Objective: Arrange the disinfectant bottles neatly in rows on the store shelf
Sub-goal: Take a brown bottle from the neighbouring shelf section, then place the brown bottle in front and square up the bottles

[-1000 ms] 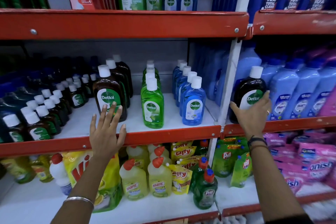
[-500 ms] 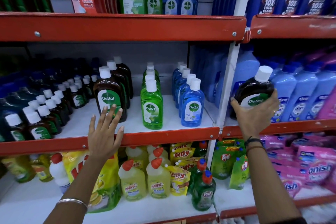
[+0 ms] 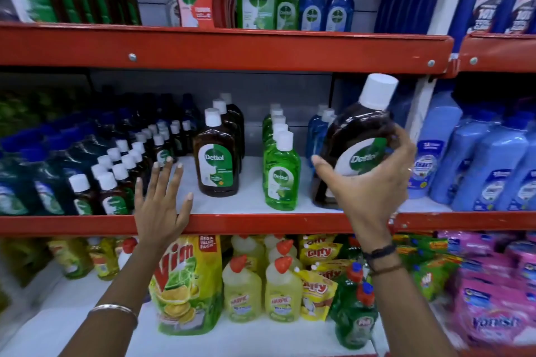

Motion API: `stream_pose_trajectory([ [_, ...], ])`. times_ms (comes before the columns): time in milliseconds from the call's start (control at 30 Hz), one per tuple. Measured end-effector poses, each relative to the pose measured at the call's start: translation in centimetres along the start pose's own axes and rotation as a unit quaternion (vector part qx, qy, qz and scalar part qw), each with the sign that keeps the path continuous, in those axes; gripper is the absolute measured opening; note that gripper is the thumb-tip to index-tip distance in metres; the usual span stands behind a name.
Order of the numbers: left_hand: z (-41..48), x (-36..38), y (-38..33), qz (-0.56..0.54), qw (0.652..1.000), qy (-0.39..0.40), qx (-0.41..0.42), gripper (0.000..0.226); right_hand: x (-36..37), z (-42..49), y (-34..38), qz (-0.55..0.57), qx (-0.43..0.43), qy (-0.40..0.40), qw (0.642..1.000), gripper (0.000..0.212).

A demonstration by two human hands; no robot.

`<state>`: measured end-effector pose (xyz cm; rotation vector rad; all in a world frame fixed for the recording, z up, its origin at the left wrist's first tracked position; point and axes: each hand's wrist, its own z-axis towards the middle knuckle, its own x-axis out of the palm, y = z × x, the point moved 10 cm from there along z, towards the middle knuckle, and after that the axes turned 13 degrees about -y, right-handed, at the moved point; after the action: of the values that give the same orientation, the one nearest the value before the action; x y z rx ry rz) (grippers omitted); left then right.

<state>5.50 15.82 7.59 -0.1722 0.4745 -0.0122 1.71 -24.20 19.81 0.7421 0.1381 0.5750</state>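
Note:
My right hand (image 3: 369,185) grips a large brown Dettol bottle (image 3: 359,136) with a white cap, tilted and lifted in front of the blue Dettol row (image 3: 317,130) on the middle shelf (image 3: 261,223). My left hand (image 3: 161,203) is flat and open, fingers spread, over the shelf's red front edge beside the small brown bottles (image 3: 116,182). A row of big brown Dettol bottles (image 3: 217,159) stands mid-shelf. To its right is a row of green Dettol bottles (image 3: 281,174).
The top shelf (image 3: 220,46) carries more Dettol bottles. Light blue bottles (image 3: 487,165) fill the right bay behind a white upright post (image 3: 417,113). Below are a Vim pouch (image 3: 185,284), Harpic bottles (image 3: 282,290) and pink Vanish packs (image 3: 493,310).
My right hand has lifted the brown bottle off the right bay and carried it left, past the post, in front of the blue row. My left hand stayed at the shelf edge.

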Motion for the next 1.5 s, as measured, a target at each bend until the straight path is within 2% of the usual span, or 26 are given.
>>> stream_pose_trajectory([
  [133,-0.1,-0.2,0.8,0.008,1.0,-0.011,0.023,0.063,4.3,-4.4,4.6,0.026,-0.011,0.078,0.997,0.116],
  [367,-0.1,-0.2,0.8,0.006,0.995,-0.037,0.09,0.061,12.3,-11.0,7.6,-0.011,0.004,0.149,0.989,0.115],
  [733,-0.2,-0.6,0.6,-0.01,0.99,-0.085,0.111,0.059,17.5,-16.1,6.3,-0.085,-0.009,0.187,0.979,0.116],
  [867,-0.4,-0.4,0.4,-0.015,0.991,-0.075,0.11,0.059,17.6,-16.2,5.5,-0.097,-0.019,0.2,0.975,0.119],
  [933,-0.2,-0.3,0.3,-0.03,0.994,-0.053,0.094,0.058,17.5,-16.3,5.0,-0.056,-0.012,0.23,0.971,0.113],
  [1000,0.0,-0.6,0.0,-0.081,0.994,-0.033,0.06,0.056,17.5,-17.0,3.7,0.05,0.066,0.29,0.954,0.102],
  [1033,0.1,-0.9,-0.3,-0.136,0.99,-0.026,0.03,0.056,17.5,-17.6,2.8,0.102,0.125,0.32,0.934,0.096],
  [1100,0.1,-1.3,-1.0,-0.301,0.951,0.009,-0.075,0.054,17.5,-18.8,0.9,0.159,0.217,0.356,0.895,0.088],
  [1167,-0.7,-0.6,-2.4,-0.459,0.861,0.056,-0.212,0.058,17.6,-19.5,0.1,0.195,0.28,0.371,0.864,0.092],
  [1233,-1.4,0.0,-4.0,-0.524,0.794,0.079,-0.298,0.063,18.0,-19.9,0.0,0.237,0.331,0.381,0.83,0.096],
  [1367,-1.6,0.4,-5.1,-0.552,0.751,0.086,-0.352,0.053,18.0,-19.5,0.3,0.281,0.36,0.378,0.805,0.073],
  [1500,-1.0,0.2,-4.3,-0.551,0.741,0.085,-0.375,0.053,17.8,-19.6,0.1,0.285,0.375,0.387,0.793,0.074],
])
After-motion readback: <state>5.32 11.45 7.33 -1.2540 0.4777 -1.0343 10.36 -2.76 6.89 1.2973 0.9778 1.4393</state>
